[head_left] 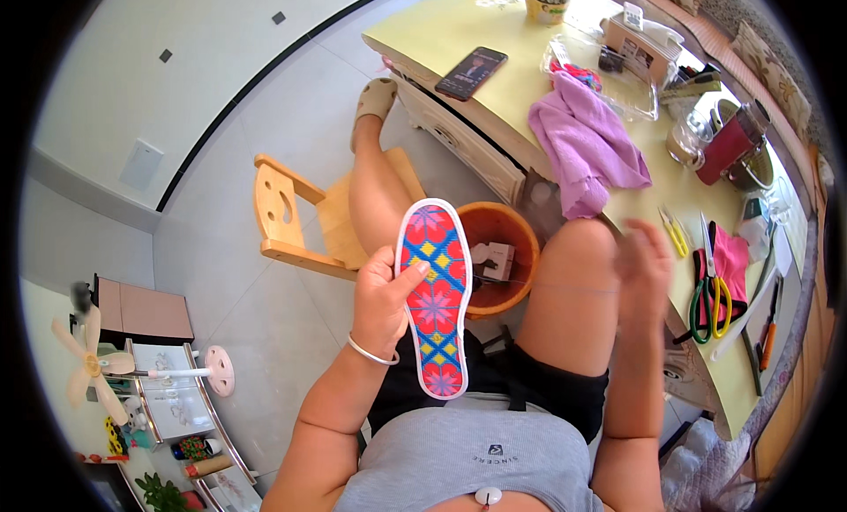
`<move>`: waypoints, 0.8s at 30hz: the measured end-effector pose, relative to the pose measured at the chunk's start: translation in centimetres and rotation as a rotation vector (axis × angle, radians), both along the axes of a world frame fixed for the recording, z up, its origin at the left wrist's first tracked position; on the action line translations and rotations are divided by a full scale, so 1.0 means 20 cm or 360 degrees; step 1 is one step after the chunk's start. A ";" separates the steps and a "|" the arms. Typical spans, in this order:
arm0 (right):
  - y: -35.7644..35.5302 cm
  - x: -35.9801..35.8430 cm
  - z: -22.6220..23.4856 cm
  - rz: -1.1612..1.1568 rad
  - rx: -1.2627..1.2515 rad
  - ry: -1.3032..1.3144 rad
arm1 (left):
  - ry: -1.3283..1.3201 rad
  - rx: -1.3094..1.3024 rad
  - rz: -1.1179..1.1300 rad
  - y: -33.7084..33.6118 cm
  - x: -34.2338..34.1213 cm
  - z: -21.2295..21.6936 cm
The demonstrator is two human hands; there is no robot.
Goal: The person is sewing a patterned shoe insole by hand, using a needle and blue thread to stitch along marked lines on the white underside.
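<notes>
My left hand (388, 300) is closed around the edge of an embroidered insole (434, 304), its thumb lying on the patterned face. The insole has a white border and red-pink flowers, blue crossing bands and yellow diamonds. It is held upright above my lap. My right hand (646, 260) is raised over my right thigh, beside the table edge, and smeared by motion. A faint thin thread (565, 291) seems to run from the insole toward it. What its fingers hold cannot be made out.
An orange-brown bucket (528, 287) stands between my legs, near a wooden chair (309, 216). On the yellow table (415, 26) lie a phone (472, 73), a purple towel (587, 141), green-and-yellow-handled scissors (706, 300), small yellow snips (676, 233) and a maroon tumbler (730, 146). A fan (93, 364) stands at left.
</notes>
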State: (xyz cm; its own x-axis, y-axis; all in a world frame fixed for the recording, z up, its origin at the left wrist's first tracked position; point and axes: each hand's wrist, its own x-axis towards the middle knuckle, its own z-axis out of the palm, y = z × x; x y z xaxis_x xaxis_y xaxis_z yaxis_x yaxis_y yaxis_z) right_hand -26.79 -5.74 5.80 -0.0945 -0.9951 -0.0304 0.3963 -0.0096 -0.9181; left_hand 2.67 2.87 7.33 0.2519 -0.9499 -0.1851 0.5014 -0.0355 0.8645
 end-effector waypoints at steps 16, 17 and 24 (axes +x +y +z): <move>0.13 0.57 -0.14 0.0941 0.0486 -0.0066 | -0.0271 0.0177 -0.0166 0.00 -0.09 -0.06; 0.13 0.57 -0.15 0.0952 0.0477 -0.0041 | -0.0265 0.0181 -0.0163 0.00 -0.10 -0.06; 0.13 0.56 -0.19 0.0985 0.0510 -0.0078 | -0.0237 0.0190 -0.0205 -0.02 -0.12 -0.06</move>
State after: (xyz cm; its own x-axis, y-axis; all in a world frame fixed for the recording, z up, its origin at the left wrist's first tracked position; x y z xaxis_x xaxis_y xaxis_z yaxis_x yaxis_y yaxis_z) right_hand -15.54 -3.08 2.01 0.4960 -0.8067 -0.3212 0.2825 0.4997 -0.8188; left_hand 0.22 2.52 6.17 0.1631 -0.9495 -0.2680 0.3534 -0.1974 0.9144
